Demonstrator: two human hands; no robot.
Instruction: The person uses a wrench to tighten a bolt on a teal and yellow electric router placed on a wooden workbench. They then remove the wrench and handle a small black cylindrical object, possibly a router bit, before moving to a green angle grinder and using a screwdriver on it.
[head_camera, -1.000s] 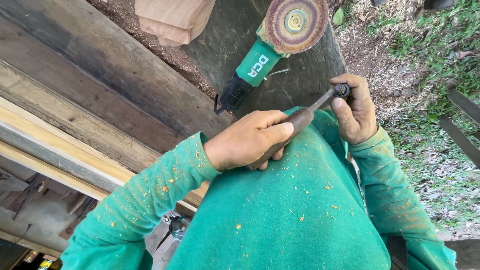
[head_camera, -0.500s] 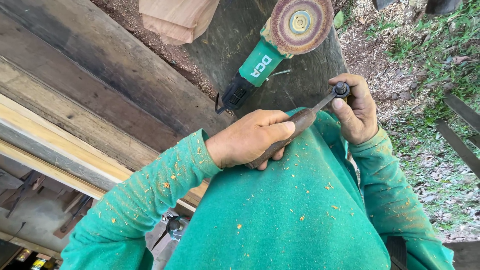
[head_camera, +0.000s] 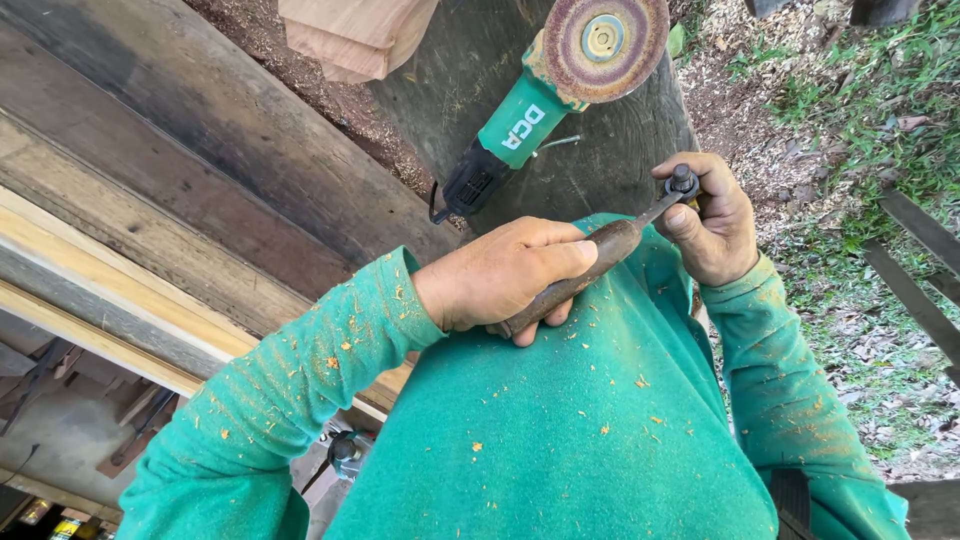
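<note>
**Two hands on a wooden-handled tool above the grinder**

A person in a green long-sleeved shirt flecked with sawdust grips a hand tool close against the chest. The left hand is wrapped tight around the tool's worn wooden handle, fingers curled fully closed about it. The tool's thin metal shaft runs up and to the right from the handle to the right hand, which is closed at the shaft's far end, thumb and fingers pinched around a small dark round part that sits there.

Just beyond the hands, a green angle grinder lies untouched on a dark, weathered bench top, its worn round disc facing up and its black tail end pointing toward the left hand. A pale block of wood rests near the grinder at the top edge of the view. Heavy wooden planks run along the left, and grass strewn with wood chips covers the ground to the right.
</note>
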